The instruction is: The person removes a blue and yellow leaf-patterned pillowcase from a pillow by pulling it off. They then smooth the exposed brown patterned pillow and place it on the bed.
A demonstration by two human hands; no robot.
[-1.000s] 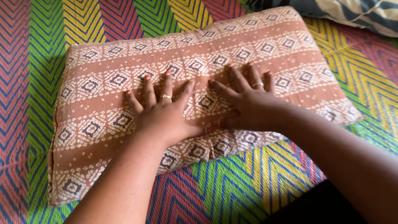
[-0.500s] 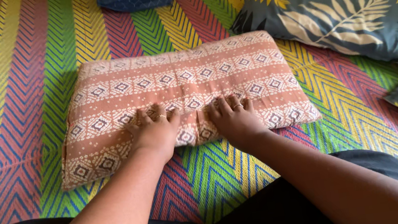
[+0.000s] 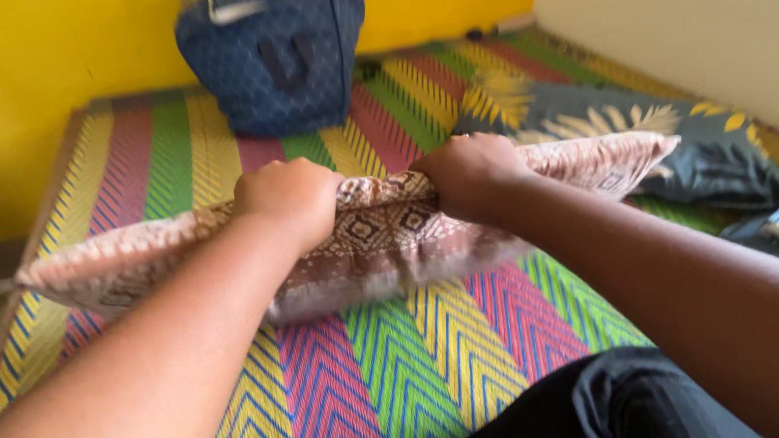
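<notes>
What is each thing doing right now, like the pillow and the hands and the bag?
Patterned pink pillow: lifted off the mat, gripped along its near edge.
Left hand: closed in a fist on the pillow.
Right hand: closed in a fist on the pillow.
Blue bag: upright against the yellow wall.
Leaf-print pillow: lying flat on the mat.
Striped mat: spread flat.

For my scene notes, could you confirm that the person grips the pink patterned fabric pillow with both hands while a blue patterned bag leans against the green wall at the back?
Not quite: the wall behind the blue patterned bag is yellow, not green, as the head view shows. The rest stands: the left hand and the right hand both grip the pink patterned fabric pillow, held above the striped mat.
</notes>
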